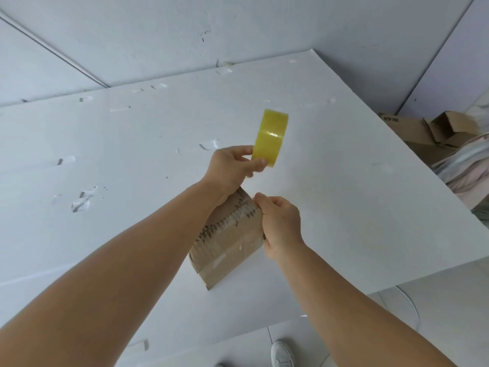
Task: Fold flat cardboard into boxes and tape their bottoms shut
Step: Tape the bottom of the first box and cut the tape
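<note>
A small folded cardboard box (229,239) lies bottom-up on the white table (357,181), near its front edge, with clear tape already running across its seam. The left hand (232,168) holds a yellow tape roll (270,137) raised above and beyond the box, thumb and fingers pinched on the roll's lower rim. The right hand (281,226) presses against the box's right edge, its fingers curled closed at the far corner, apparently pinning the tape end there; the strip between roll and box is too clear to make out.

The main risk looks like a bad tear: pulling the roll away without a firm anchor could lift the strip off the cardboard or drag the light box across the smooth table. The loose end may also snap back onto the roll or fold onto itself. Torn tape scraps (82,202) stuck about the tabletop could catch on the box if it slides.
</note>
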Available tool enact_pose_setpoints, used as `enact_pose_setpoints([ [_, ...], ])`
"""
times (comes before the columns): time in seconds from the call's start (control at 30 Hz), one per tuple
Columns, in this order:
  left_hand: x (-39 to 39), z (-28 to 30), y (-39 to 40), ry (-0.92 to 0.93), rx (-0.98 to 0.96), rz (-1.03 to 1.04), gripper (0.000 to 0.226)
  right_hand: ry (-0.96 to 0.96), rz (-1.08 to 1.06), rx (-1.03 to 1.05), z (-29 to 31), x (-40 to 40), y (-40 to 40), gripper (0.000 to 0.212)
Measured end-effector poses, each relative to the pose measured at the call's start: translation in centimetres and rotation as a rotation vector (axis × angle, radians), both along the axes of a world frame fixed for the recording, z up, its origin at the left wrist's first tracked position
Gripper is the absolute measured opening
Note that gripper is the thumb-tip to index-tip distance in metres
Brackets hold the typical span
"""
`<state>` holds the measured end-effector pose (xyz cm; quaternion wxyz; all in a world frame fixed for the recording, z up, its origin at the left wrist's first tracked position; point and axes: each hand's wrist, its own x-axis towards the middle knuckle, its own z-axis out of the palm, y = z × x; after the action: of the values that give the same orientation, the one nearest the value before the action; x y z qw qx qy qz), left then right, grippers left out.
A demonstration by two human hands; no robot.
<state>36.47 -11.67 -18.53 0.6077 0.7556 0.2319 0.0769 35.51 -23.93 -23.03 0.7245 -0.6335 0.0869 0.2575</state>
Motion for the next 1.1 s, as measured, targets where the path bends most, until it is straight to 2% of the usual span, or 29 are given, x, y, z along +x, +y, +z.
enact_pose_setpoints([
  [0.13,-0.9,0.5,0.7,-0.109,-0.071,0.079,0.018,-0.009,0.001,-0.010,-0.2,-0.2,0.2,0.016],
  [0.27,-3.1,1.4,2.2,-0.166,-0.063,0.165,0.017,-0.020,0.016,-0.029,-0.6,-0.3,0.3,0.016],
  [0.43,-8.0,1.3,3.4,-0.133,0.033,0.240,0.019,0.020,0.077,-0.051,-1.0,0.1,0.2,0.016],
  [0.57,-10.1,-0.1,2.2,-0.135,-0.046,0.303,0.020,0.101,0.145,-0.028,-1.2,0.0,-0.2,0.020],
  [0.77,-9.5,-0.5,1.8,-0.144,-0.042,0.348,0.022,0.178,0.276,-0.055,-1.7,0.1,-0.2,0.024],
  [0.87,-9.6,-0.6,2.0,-0.136,-0.031,0.343,0.022,0.092,0.286,-0.178,-1.4,0.4,-0.5,0.018],
  [0.93,-9.7,-0.6,2.0,-0.137,-0.016,0.333,0.021,-0.003,0.239,-0.193,-0.4,0.5,-0.3,0.023],
  [1.03,-9.8,-0.5,1.9,-0.146,-0.011,0.313,0.020,-0.348,0.381,-0.322,1.5,-0.6,0.3,0.041],
  [1.1,-9.9,-0.5,1.9,-0.156,-0.037,0.315,0.020,-0.537,0.450,-0.406,1.6,-1.8,0.6,0.035],
])
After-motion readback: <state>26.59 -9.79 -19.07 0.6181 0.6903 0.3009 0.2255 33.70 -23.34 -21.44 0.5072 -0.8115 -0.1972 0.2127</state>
